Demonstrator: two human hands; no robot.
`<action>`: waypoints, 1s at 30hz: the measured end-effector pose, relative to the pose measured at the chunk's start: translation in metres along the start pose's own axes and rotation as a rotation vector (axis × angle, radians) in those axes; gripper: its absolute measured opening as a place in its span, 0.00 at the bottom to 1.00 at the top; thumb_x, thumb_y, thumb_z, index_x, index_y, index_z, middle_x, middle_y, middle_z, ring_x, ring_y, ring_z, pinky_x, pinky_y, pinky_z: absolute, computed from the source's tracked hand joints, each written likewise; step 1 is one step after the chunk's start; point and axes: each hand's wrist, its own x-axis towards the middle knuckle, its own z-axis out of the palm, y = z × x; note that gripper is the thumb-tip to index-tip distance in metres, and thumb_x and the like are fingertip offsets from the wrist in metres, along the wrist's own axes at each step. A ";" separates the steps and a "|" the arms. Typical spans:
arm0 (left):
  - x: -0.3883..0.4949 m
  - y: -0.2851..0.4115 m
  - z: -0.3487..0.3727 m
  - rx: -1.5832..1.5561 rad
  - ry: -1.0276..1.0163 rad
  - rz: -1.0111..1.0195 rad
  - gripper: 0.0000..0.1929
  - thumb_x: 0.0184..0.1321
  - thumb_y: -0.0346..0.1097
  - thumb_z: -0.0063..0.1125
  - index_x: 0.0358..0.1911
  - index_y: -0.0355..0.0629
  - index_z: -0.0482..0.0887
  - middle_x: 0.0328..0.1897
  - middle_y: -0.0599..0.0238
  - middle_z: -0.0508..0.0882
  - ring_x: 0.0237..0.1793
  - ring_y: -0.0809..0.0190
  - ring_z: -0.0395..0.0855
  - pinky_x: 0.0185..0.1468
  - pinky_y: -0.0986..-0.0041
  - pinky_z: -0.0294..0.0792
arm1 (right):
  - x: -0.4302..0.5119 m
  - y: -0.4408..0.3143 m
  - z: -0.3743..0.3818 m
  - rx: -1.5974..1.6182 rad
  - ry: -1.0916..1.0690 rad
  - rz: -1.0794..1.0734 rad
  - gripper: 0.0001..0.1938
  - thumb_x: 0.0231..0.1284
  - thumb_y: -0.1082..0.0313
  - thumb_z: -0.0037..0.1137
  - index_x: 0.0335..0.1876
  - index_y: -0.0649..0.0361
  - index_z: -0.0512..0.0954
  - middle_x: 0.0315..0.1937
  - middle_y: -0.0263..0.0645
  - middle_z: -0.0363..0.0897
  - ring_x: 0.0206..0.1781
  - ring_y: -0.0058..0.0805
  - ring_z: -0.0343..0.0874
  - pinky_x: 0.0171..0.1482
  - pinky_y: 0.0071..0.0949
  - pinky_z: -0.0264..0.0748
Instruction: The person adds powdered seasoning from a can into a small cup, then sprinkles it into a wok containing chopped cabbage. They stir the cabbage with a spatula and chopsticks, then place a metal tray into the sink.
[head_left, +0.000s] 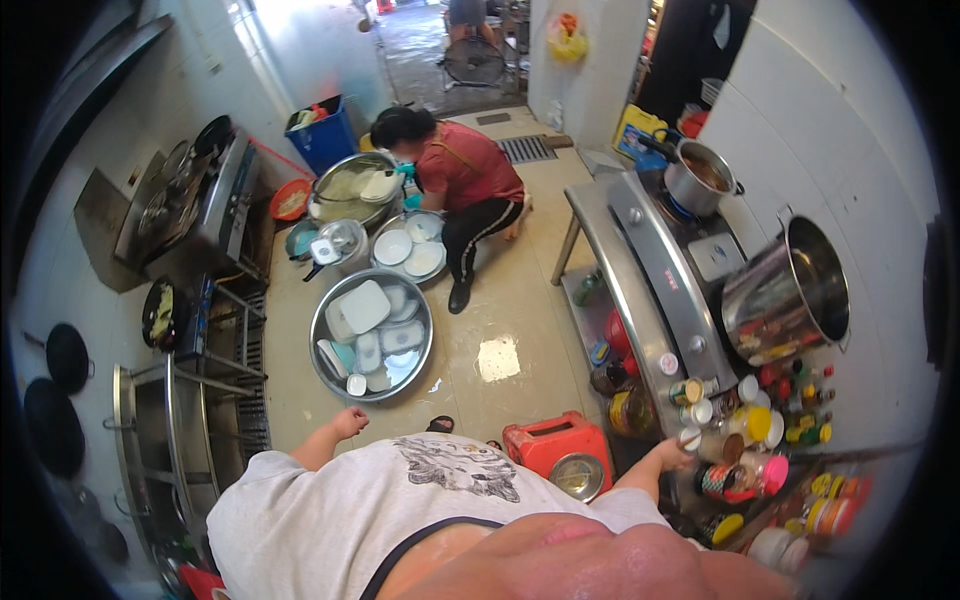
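Observation:
My left hand (349, 423) hangs at my side with nothing in it, its fingers loosely bent. Just beyond it on the floor stands a large metal basin (318, 352) of water, with white plates and lidded containers (365, 306) in it. On the other side, my right hand (673, 454) is at the edge of the steel stove counter (626, 247). Its fingers meet a small white-lidded jar (690, 438); whether they grip it is too small to tell. Crowded around that hand are seasoning jars, among them a yellow-lidded jar (752, 425) and a pink-lidded jar (772, 474).
A co-worker (472, 169) in teal gloves squats beside a washing basin (320, 214) and a basin of plates (411, 279). A red jerrycan (559, 442) stands before me. The right stove holds a tall stockpot (772, 300) and a pressure cooker (697, 184); a wok (159, 315) sits left.

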 end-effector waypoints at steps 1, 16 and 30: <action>-0.004 -0.007 0.000 0.022 0.005 -0.022 0.14 0.57 0.41 0.61 0.38 0.37 0.81 0.30 0.62 0.84 0.28 0.63 0.82 0.33 0.69 0.77 | -0.003 -0.001 -0.006 -0.025 -0.023 0.016 0.36 0.51 0.54 0.58 0.66 0.62 0.64 0.60 0.60 0.65 0.60 0.60 0.70 0.60 0.53 0.71; -0.032 -0.116 0.015 0.231 0.119 -0.181 0.12 0.52 0.45 0.62 0.25 0.44 0.88 0.18 0.61 0.84 0.23 0.58 0.84 0.34 0.63 0.77 | -0.192 0.073 -0.011 -0.273 -0.656 -0.041 0.24 0.52 0.57 0.56 0.49 0.71 0.78 0.47 0.63 0.79 0.51 0.60 0.79 0.54 0.48 0.77; -0.151 -0.332 0.037 0.069 0.070 -0.390 0.11 0.51 0.38 0.59 0.35 0.43 0.87 0.40 0.58 0.88 0.37 0.53 0.87 0.46 0.63 0.76 | -0.424 0.016 -0.032 -0.536 -1.597 -0.416 0.23 0.59 0.55 0.53 0.59 0.56 0.74 0.40 0.42 0.80 0.34 0.37 0.81 0.42 0.47 0.77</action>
